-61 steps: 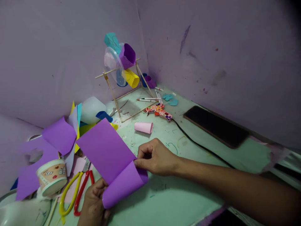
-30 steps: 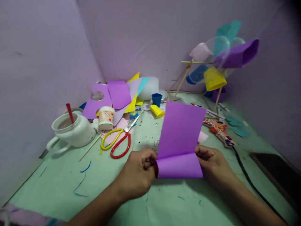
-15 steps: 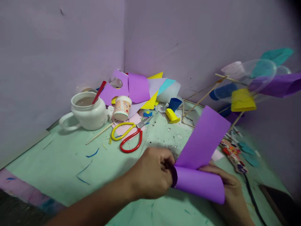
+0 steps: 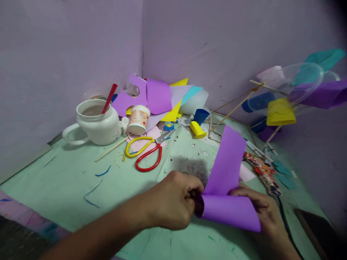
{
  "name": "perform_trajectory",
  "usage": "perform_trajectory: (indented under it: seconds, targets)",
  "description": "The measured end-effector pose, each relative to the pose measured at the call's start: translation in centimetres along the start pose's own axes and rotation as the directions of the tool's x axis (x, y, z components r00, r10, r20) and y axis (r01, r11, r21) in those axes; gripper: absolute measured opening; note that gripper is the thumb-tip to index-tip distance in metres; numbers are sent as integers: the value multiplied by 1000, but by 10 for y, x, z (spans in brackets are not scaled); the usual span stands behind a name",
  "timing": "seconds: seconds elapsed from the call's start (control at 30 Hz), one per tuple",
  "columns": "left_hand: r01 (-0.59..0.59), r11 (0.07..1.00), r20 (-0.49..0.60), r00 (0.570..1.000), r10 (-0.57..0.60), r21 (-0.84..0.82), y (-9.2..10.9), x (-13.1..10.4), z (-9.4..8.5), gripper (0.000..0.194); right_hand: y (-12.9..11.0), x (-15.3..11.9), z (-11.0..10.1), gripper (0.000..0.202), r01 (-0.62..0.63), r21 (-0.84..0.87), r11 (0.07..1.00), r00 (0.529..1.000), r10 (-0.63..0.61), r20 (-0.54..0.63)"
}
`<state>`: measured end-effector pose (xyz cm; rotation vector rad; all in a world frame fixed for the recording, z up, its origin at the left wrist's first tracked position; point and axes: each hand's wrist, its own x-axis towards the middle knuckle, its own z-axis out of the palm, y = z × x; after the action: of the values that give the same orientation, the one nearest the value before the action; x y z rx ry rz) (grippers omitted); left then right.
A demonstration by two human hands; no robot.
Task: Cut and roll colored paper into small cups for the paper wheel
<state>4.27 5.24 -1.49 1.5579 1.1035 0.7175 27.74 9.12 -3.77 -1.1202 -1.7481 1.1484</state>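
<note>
Between my hands is a sheet of purple paper (image 4: 230, 213), its near part curled into a tube and its far end a flat strip standing up. My left hand (image 4: 177, 200) is closed at the tube's left opening, fingers curled on the edge and partly inside. At the other end my right hand (image 4: 264, 209) grips the paper, with fingers over the fold behind the tube; its thumb is hidden. Beyond my left hand lie scissors (image 4: 151, 148) with one yellow and one red handle, blades partly apart.
A white mug (image 4: 99, 122) of brownish liquid with a red straw stands left, beside a paper cup (image 4: 139, 120). Coloured paper sheets (image 4: 158, 96) pile in the corner. A stick frame with paper cups (image 4: 280, 112) rises at right, near a dark phone-like slab (image 4: 316, 231).
The standing strip of purple paper has tilted more upright and turned narrower to view. Both hands keep hold of the paper, and the view has shifted slightly.
</note>
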Motion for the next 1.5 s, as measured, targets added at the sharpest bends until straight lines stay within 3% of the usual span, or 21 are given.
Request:
perform_trajectory:
  seconds: [0.23, 0.37, 0.43, 0.6, 0.73, 0.87, 1.0, 1.17, 1.27, 1.4, 1.5]
  targets:
    - [-31, 999, 36, 999, 30, 14, -2, 1, 3, 16, -10, 11, -8, 36, 213, -119, 970, 972, -198, 130]
    - [-7, 1000, 10, 1000, 7, -4, -1, 3, 3, 15, -2, 7, -10, 27, 196, -123, 973, 976, -182, 118]
    - [32, 997, 10, 999, -31, -77, 1, 4, 3, 15, 0, 4, -8, 21, 163, -114, 980, 986, -157, 61]
    - [191, 905, 181, 975, -129, -381, 14, 3, 2, 26, 3, -3, -4, 30, 142, -144, 979, 984, -156, -87]
    - [166, 810, 240, 970, -32, -563, 21, 1, -3, 39, 9, -4, -9, 43, 202, -160, 966, 974, -215, -66]
    - [151, 728, 257, 966, 35, -668, 19, 0, -4, 51, 11, -4, -12, 41, 231, -202, 952, 967, -248, -64]
    - [154, 740, 237, 972, 8, -655, 18, -1, -6, 48, 7, -7, -8, 36, 173, -214, 961, 972, -201, -118]
    - [115, 800, 177, 984, -11, -590, 17, -2, -3, 33, 3, -8, -3, 26, 168, -221, 961, 975, -194, -105]
    - [109, 818, 133, 990, -40, -565, 17, 0, 2, 32, 3, -9, -3, 21, 155, -219, 963, 966, -194, -170]
    - [123, 814, 113, 991, -71, -568, 16, 1, 7, 32, 4, -10, -4, 12, 200, -246, 948, 968, -230, -101]
    - [93, 841, 70, 995, -66, -533, 13, 1, 7, 30, 4, -13, 0, 8, 181, -237, 955, 959, -225, -174]
